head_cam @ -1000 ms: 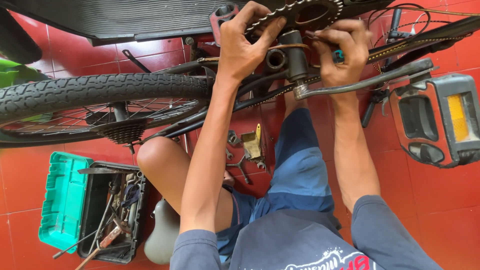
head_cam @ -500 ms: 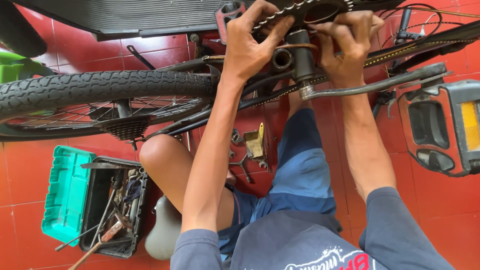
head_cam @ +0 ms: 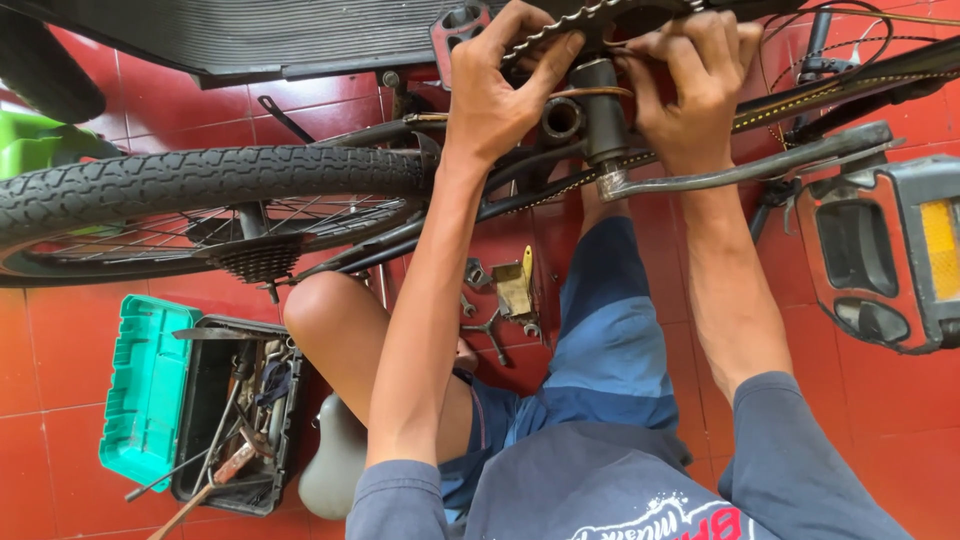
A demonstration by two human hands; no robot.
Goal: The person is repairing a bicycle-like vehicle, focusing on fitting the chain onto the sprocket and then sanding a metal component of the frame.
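An upturned bicycle lies across the top of the view. My left hand [head_cam: 500, 85] grips the toothed chainring [head_cam: 585, 18] from the left. My right hand [head_cam: 690, 85] holds the chainring area from the right, fingers curled over the axle spindle [head_cam: 603, 115]. The open bottom bracket shell [head_cam: 562, 118] shows between my hands. A silver crank arm [head_cam: 750, 168] runs right from the spindle to a black pedal with a yellow reflector [head_cam: 890, 250]. The chain [head_cam: 800, 95] hangs along the frame.
The rear tyre [head_cam: 200, 185] and its sprocket cluster [head_cam: 260, 262] sit at left. An open black toolbox [head_cam: 235, 410] with a green lid [head_cam: 145, 390] rests on the red tile floor. Loose wrenches and a brass piece [head_cam: 510, 295] lie between my knees. A grey saddle [head_cam: 335, 460] lies below.
Both hands have shifted slightly right and up with the chainring; the view has drifted a little. My grip looks the same.
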